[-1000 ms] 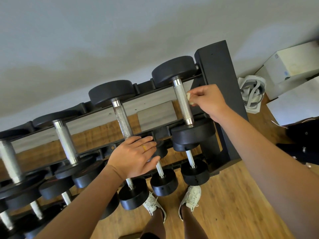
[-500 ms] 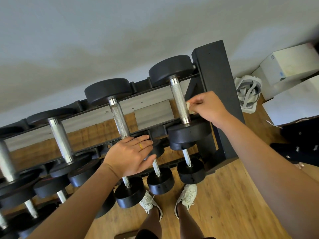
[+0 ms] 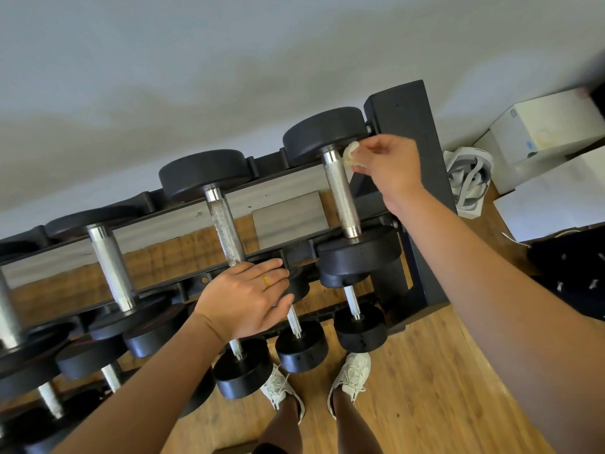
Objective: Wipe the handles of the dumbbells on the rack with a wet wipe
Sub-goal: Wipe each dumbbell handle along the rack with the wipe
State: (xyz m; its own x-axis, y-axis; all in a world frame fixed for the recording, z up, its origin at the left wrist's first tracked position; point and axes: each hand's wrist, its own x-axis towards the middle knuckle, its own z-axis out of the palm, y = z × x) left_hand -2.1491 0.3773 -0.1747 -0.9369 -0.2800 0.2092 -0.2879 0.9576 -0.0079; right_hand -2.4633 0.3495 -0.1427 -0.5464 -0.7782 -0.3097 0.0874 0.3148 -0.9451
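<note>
A black dumbbell rack holds several dumbbells with knurled steel handles and black heads. My right hand pinches a small crumpled white wet wipe against the far end of the rightmost top-row dumbbell's handle, just below its far head. My left hand rests flat, fingers straight, on the near head of the second dumbbell, whose handle runs up from under the fingers. A third handle lies further left.
Smaller dumbbells sit on the lower row near my white shoes. White boxes and a white-grey bag stand on the wooden floor right of the rack. A pale wall rises behind it.
My right hand has slid the wipe up the rightmost handle from its near end to its far end. My left hand has stayed on the second dumbbell's head.
</note>
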